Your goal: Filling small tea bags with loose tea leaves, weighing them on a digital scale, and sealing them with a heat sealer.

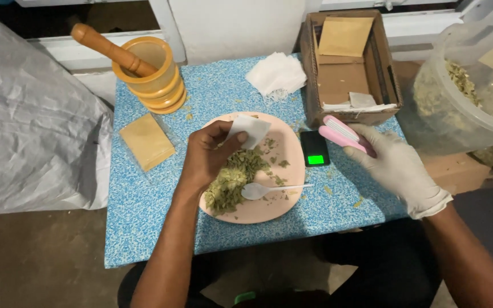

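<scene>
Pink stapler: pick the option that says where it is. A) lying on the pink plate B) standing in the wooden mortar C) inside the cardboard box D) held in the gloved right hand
D: the pink stapler is gripped in the gloved right hand, beside the small scale and off the plate.

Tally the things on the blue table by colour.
Pink: 1, plate
White: 2, spoon, sachet stack
Yellow/tan: 2, mortar, packet
Brown: 2, pestle, box
Black: 1, scale
Total: 8
</scene>
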